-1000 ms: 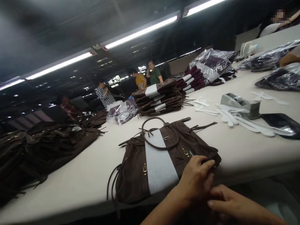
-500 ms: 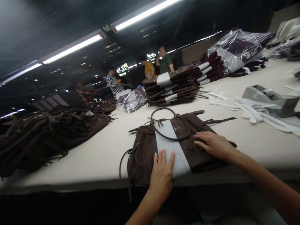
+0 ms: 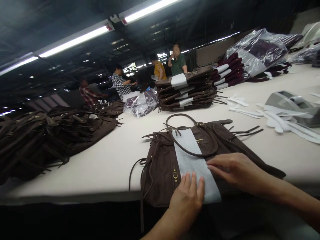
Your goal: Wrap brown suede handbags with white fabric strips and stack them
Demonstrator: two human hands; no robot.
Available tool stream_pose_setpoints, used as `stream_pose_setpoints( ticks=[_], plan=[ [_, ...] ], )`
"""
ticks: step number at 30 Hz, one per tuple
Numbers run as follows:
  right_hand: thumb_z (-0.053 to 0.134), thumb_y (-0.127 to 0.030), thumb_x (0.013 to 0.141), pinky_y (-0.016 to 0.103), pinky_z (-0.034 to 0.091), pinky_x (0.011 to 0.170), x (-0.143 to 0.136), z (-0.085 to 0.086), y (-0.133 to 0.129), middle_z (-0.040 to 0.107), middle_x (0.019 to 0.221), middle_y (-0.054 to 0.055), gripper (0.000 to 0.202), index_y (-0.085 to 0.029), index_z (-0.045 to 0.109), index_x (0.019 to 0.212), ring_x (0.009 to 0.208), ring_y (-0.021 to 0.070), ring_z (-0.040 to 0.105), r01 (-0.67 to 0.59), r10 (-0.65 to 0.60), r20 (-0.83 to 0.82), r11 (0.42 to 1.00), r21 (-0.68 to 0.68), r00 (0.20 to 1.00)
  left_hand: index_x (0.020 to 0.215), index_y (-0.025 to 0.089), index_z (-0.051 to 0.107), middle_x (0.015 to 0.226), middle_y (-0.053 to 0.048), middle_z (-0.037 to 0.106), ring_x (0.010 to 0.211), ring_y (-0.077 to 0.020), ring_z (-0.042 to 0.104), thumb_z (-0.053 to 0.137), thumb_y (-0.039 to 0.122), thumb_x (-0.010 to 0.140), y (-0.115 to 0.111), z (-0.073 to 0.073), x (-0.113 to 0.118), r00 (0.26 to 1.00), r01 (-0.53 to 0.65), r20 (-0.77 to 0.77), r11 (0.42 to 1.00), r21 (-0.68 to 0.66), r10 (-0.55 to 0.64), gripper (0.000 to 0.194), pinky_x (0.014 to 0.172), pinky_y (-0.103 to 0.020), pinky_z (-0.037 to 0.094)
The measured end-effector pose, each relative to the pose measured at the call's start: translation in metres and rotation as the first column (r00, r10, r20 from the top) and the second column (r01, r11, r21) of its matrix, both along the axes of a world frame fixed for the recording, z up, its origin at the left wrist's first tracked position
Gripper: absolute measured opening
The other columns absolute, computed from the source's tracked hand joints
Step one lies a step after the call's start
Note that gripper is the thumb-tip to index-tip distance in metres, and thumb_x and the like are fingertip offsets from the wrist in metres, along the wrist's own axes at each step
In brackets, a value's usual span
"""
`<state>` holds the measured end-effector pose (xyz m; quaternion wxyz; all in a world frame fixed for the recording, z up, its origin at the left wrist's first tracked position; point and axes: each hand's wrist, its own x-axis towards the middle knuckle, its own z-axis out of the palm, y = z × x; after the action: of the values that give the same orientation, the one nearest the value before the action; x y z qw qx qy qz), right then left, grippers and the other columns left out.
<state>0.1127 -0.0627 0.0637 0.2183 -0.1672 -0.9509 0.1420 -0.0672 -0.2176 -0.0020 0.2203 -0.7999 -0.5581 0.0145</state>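
A dark brown handbag point(image 3: 160, 173) with a looped handle lies flat at the near edge of the white table point(image 3: 107, 170). Across its middle runs a pale grey-white strip point(image 3: 190, 150), under part of the handle. My left hand point(image 3: 187, 196) rests on the strip's lower part, fingers extended. At the strip's right edge, my right hand point(image 3: 232, 168) has thumb and index finger pressed together; the strip's edge is between or just beside the fingertips. A brass buckle point(image 3: 175, 174) shows left of the strip.
Brown bags point(image 3: 50, 140) are heaped on the left, and a stack point(image 3: 187, 91) of strip-wrapped ones stands behind. White pieces point(image 3: 277, 120) lie by a grey tape dispenser point(image 3: 290, 103) on the right. Several people stand in the background.
My right hand has gone from lying on the bag to pinching at the strip's edge. My left hand is lower on the strip. The bag's right side has spread outward, and the buckle now shows.
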Motion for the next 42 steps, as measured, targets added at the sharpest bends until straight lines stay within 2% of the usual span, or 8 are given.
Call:
stream_pose_setpoints(
  ticks=[4, 7, 10, 13, 19, 24, 36, 42],
  plan=[
    [0.055, -0.028, 0.094, 0.028, 0.047, 0.09, -0.086, 0.001, 0.011, 0.072, 0.106, 0.005, 0.021, -0.02, 0.074, 0.097, 0.103, 0.0181, 0.063, -0.422, 0.42, 0.073, 0.906, 0.02, 0.905, 0.138, 0.007, 0.046, 0.13, -0.022, 0.059, 0.121, -0.0344, 0.056, 0.045, 0.019, 0.095, -0.001, 0.01, -0.001, 0.991, 0.061, 0.121, 0.998, -0.025, -0.057, 0.044, 0.1, -0.048, 0.049],
    [0.053, -0.027, 0.094, 0.035, 0.041, 0.101, -0.118, -0.027, 0.032, 0.07, 0.11, 0.008, 0.022, -0.018, 0.072, 0.1, 0.111, 0.0199, 0.06, -0.512, 0.5, 0.113, 0.847, 0.146, 0.859, 0.138, 0.014, 0.048, 0.138, -0.015, 0.055, 0.129, -0.029, 0.05, 0.052, 0.031, 0.094, -0.012, 0.035, -0.023, 0.899, 0.168, 0.431, 0.972, -0.166, -0.082, 0.047, 0.106, -0.042, 0.046],
    [0.045, -0.025, 0.097, 0.045, 0.028, 0.112, -0.117, -0.055, 0.056, 0.066, 0.121, 0.009, 0.029, -0.019, 0.067, 0.115, 0.121, 0.0209, 0.055, -0.37, 0.362, 0.081, 0.896, 0.247, 0.929, 0.129, 0.021, 0.058, 0.133, -0.008, 0.06, 0.125, -0.0191, 0.054, 0.045, 0.029, 0.097, -0.012, 0.065, -0.058, 0.735, 0.085, 0.674, 0.975, -0.204, 0.077, 0.035, 0.106, -0.034, 0.047],
    [0.039, -0.022, 0.098, 0.058, 0.015, 0.115, -0.106, -0.07, 0.074, 0.058, 0.134, 0.011, 0.036, -0.018, 0.061, 0.126, 0.129, 0.0243, 0.049, -0.064, 0.05, 0.057, 0.955, 0.29, 0.997, 0.126, 0.019, 0.059, 0.131, -0.009, 0.06, 0.124, -0.0226, 0.055, 0.047, 0.021, 0.093, 0.018, 0.081, -0.095, 0.742, -0.212, 0.606, 0.957, -0.195, 0.288, 0.035, 0.109, -0.042, 0.043],
    [0.032, -0.019, 0.097, 0.068, -0.001, 0.112, -0.105, -0.072, 0.094, 0.05, 0.142, 0.016, 0.043, -0.01, 0.056, 0.131, 0.138, 0.0311, 0.035, 0.274, -0.32, 0.048, 0.872, 0.405, 0.946, 0.124, 0.008, 0.055, 0.136, -0.018, 0.051, 0.129, -0.0279, 0.045, 0.065, 0.016, 0.081, 0.112, 0.061, -0.123, 0.819, -0.355, 0.358, 0.887, -0.296, 0.448, 0.045, 0.109, -0.037, 0.037],
    [0.039, -0.009, 0.088, 0.07, 0.003, 0.111, -0.097, -0.065, 0.115, 0.057, 0.135, 0.011, 0.047, -0.012, 0.058, 0.131, 0.138, 0.0382, 0.031, 0.357, -0.421, 0.069, 0.836, 0.417, 0.904, 0.107, 0.008, 0.058, 0.115, -0.021, 0.056, 0.111, -0.0316, 0.052, 0.053, 0.015, 0.085, 0.142, 0.042, -0.112, 0.778, -0.496, 0.335, 0.847, -0.191, 0.531, 0.024, 0.092, -0.043, 0.043],
    [0.041, -0.007, 0.088, 0.057, 0.019, 0.114, -0.094, -0.074, 0.123, 0.059, 0.133, 0.011, 0.044, -0.014, 0.062, 0.126, 0.128, 0.0294, 0.045, 0.315, -0.324, -0.025, 0.895, 0.315, 0.946, 0.11, 0.018, 0.062, 0.095, -0.01, 0.065, 0.097, -0.0236, 0.058, 0.033, 0.011, 0.091, 0.084, 0.048, -0.14, 0.671, -0.579, 0.51, 0.81, -0.091, 0.537, 0.036, 0.092, -0.037, 0.042],
    [0.047, -0.009, 0.09, 0.063, 0.006, 0.116, -0.094, -0.061, 0.1, 0.058, 0.135, 0.008, 0.028, -0.015, 0.074, 0.085, 0.137, 0.034, 0.036, 0.211, -0.158, -0.148, 0.852, 0.48, 0.976, 0.129, 0.018, 0.054, 0.112, -0.009, 0.063, 0.105, -0.0204, 0.06, 0.055, 0.014, 0.083, 0.06, 0.049, -0.115, 0.68, -0.424, 0.544, 0.869, -0.254, 0.491, 0.047, 0.092, -0.031, 0.047]
  ],
)
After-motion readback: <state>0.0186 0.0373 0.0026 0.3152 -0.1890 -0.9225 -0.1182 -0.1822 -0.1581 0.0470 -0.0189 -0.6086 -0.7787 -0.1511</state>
